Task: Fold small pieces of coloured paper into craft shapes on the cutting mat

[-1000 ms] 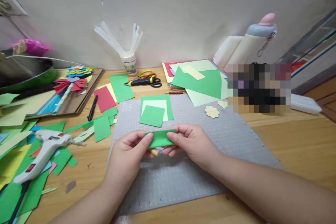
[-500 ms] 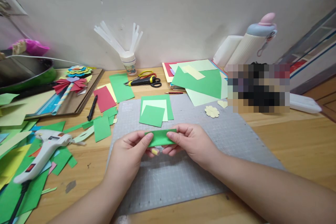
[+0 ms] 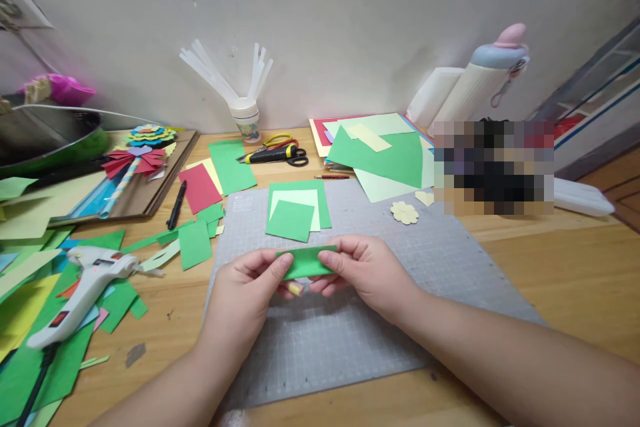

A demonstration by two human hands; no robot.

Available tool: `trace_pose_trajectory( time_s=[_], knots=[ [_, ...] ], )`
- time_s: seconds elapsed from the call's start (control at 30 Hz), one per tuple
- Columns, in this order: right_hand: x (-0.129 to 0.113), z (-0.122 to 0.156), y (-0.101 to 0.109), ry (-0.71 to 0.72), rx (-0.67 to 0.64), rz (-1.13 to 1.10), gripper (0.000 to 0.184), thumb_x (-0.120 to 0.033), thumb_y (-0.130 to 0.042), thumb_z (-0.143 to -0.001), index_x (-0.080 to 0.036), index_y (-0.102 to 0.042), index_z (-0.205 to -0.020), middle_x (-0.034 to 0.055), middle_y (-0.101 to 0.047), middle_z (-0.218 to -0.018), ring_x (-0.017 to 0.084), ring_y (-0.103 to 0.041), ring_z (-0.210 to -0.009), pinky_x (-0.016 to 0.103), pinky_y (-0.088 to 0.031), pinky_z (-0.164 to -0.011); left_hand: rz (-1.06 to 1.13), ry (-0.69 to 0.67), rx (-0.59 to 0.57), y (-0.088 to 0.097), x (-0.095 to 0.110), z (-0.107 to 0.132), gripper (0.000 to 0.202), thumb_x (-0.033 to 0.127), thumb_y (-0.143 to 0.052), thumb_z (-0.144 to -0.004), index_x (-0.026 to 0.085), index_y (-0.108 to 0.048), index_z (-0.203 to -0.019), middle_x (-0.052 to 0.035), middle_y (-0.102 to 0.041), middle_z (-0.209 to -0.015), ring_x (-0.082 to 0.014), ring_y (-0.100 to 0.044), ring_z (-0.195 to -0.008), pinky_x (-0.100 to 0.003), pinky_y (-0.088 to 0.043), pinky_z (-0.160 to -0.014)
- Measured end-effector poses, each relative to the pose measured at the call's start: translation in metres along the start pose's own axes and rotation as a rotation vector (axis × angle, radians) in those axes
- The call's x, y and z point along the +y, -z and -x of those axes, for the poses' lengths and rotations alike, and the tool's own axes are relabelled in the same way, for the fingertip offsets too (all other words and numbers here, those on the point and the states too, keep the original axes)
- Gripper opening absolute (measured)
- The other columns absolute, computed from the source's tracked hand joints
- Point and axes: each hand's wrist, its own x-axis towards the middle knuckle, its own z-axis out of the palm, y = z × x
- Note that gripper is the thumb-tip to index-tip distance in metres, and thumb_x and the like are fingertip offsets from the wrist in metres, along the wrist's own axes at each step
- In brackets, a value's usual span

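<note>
A narrow strip of green paper (image 3: 309,263), which looks folded, is stretched sideways between my two hands above the grey cutting mat (image 3: 350,340). My left hand (image 3: 255,277) pinches its left end with the thumb on top. At the right end, my right hand (image 3: 363,270) grips it the same way, thumb over the front. The fingers behind the paper are partly hidden. A small yellow patch shows at a left fingertip. Just beyond my hands lie a green paper square (image 3: 290,220), a pale green sheet and a larger green sheet, overlapping on the mat.
A white glue gun (image 3: 83,287) rests on paper scraps at left. Behind the mat are a black pen (image 3: 177,205), a yellow-black cutter (image 3: 270,154), scissors, a paper cup (image 3: 245,121) with straws, and stacked coloured paper (image 3: 385,160). A cream paper flower (image 3: 404,213) lies on the mat's right.
</note>
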Motion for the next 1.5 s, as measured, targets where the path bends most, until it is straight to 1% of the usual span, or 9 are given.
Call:
trace_pose_trajectory(
  time_s=[0.17,0.37,0.5,0.7,0.8,1.03,1.13,1.27,1.5],
  knots=[
    [0.0001,-0.0007,0.0003,0.001,0.002,0.003,0.033,-0.043,-0.073,-0.069,-0.014,-0.065,-0.081,0.0028,-0.072,-0.066,0.014,-0.070,-0.060,0.022,-0.054,-0.055,-0.015,0.001,0.010,0.0007,0.0008,0.0014,0.015,0.029,-0.074,-0.069,0.015,-0.070,-0.066,0.0015,-0.067,-0.055,-0.0092,-0.059,-0.047,-0.016,-0.049,-0.048],
    [0.0007,-0.0006,0.0010,-0.014,-0.053,0.055,0.034,-0.046,-0.071,-0.070,-0.014,-0.063,-0.080,0.0037,-0.071,-0.068,0.014,-0.069,-0.061,0.023,-0.053,-0.057,-0.057,0.010,-0.051,0.0014,-0.0028,-0.0001,0.016,0.032,-0.069,-0.073,0.017,-0.065,-0.072,0.0019,-0.065,-0.063,-0.0116,-0.059,-0.057,-0.021,-0.048,-0.056],
    [0.0027,-0.0005,0.0011,-0.073,-0.126,0.142,0.032,-0.045,-0.069,-0.071,-0.015,-0.060,-0.077,0.0012,-0.066,-0.063,0.013,-0.065,-0.058,0.023,-0.049,-0.054,-0.200,-0.013,-0.087,0.0008,-0.0029,0.0000,0.015,0.031,-0.067,-0.073,0.016,-0.065,-0.072,0.0015,-0.061,-0.064,-0.0112,-0.055,-0.059,-0.019,-0.042,-0.054],
    [0.0071,-0.0001,0.0023,0.125,-0.082,0.255,0.023,-0.032,-0.063,-0.078,-0.017,-0.053,-0.064,-0.0047,-0.048,-0.057,0.008,-0.045,-0.052,0.021,-0.035,-0.050,-0.362,-0.049,-0.229,-0.0015,-0.0030,0.0041,0.015,0.030,-0.060,-0.077,0.017,-0.061,-0.071,0.0010,-0.058,-0.063,-0.0129,-0.052,-0.059,-0.023,-0.040,-0.057],
    [0.0065,0.0003,0.0012,0.146,-0.087,0.260,0.024,-0.032,-0.064,-0.076,-0.018,-0.050,-0.063,-0.0047,-0.045,-0.057,0.009,-0.042,-0.054,0.023,-0.034,-0.051,-0.437,-0.087,-0.307,-0.0016,-0.0034,0.0055,0.014,0.028,-0.058,-0.078,0.017,-0.058,-0.069,0.0012,-0.055,-0.062,-0.0134,-0.049,-0.059,-0.024,-0.038,-0.056],
    [0.0056,0.0037,-0.0066,0.064,-0.146,0.045,0.032,-0.034,-0.075,-0.066,-0.017,-0.060,-0.089,-0.0005,-0.059,-0.076,0.011,-0.052,-0.065,0.024,-0.041,-0.057,-0.350,-0.140,-0.247,0.0024,-0.0020,0.0027,0.018,0.032,-0.060,-0.080,0.018,-0.057,-0.069,0.0021,-0.053,-0.064,-0.0130,-0.046,-0.061,-0.023,-0.037,-0.058],
    [0.0061,0.0029,-0.0063,0.061,-0.082,0.020,0.030,-0.039,-0.075,-0.067,-0.016,-0.060,-0.077,-0.0021,-0.057,-0.068,0.009,-0.050,-0.058,0.023,-0.040,-0.054,-0.323,-0.148,-0.248,0.0031,-0.0022,0.0023,0.017,0.030,-0.061,-0.080,0.018,-0.057,-0.069,0.0027,-0.052,-0.063,-0.0123,-0.046,-0.061,-0.023,-0.036,-0.058],
    [0.0039,0.0010,-0.0034,0.044,0.021,-0.031,0.038,-0.041,-0.081,-0.058,-0.016,-0.053,-0.063,-0.0043,-0.055,-0.058,0.009,-0.051,-0.052,0.023,-0.040,-0.052,-0.289,-0.143,-0.197,0.0030,-0.0022,0.0035,0.017,0.029,-0.062,-0.079,0.017,-0.056,-0.068,0.0030,-0.051,-0.062,-0.0118,-0.045,-0.060,-0.022,-0.036,-0.056],
    [-0.0007,0.0023,-0.0006,0.083,0.011,0.008,0.036,-0.041,-0.081,-0.057,-0.015,-0.057,-0.060,-0.0033,-0.056,-0.058,0.009,-0.051,-0.055,0.024,-0.042,-0.057,-0.319,-0.173,-0.190,0.0036,-0.0011,0.0045,0.017,0.029,-0.060,-0.080,0.018,-0.056,-0.068,0.0024,-0.051,-0.062,-0.0124,-0.045,-0.060,-0.023,-0.036,-0.057]
  ],
)
